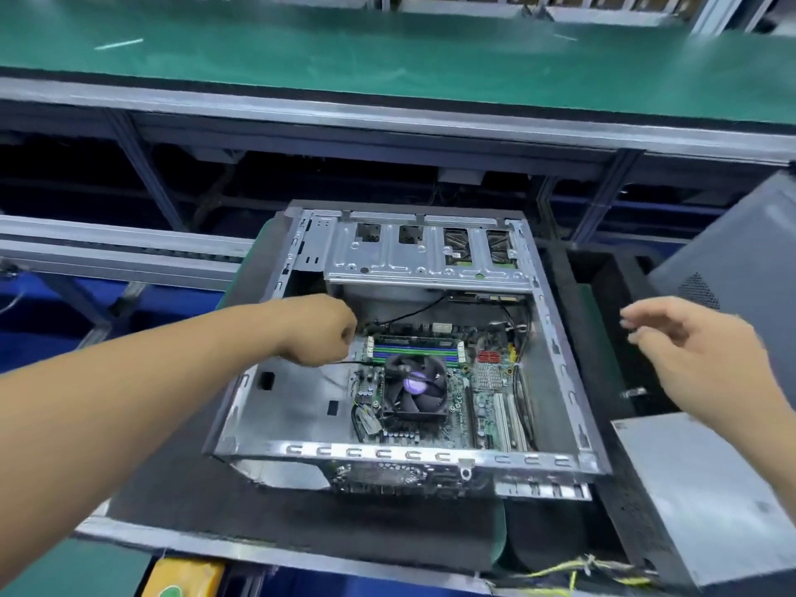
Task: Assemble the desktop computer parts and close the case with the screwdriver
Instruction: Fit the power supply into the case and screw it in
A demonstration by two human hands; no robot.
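Reaching into the open case [400, 346] at frame centre, my left hand [321, 331] curls its grip, seemingly on a black cable [413, 312] near the RAM slots. My right hand [689, 346] hovers loose-fingered at right, empty, probably ready for the side panel [741, 269].

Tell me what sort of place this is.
Likely a factory assembly line for computers: a long green conveyor belt on metal framing, and an open desktop case lying on a padded work pallet at a workstation.

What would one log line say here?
left hand: curled inside open grey metal computer case | right hand: open, beside case | lid: off
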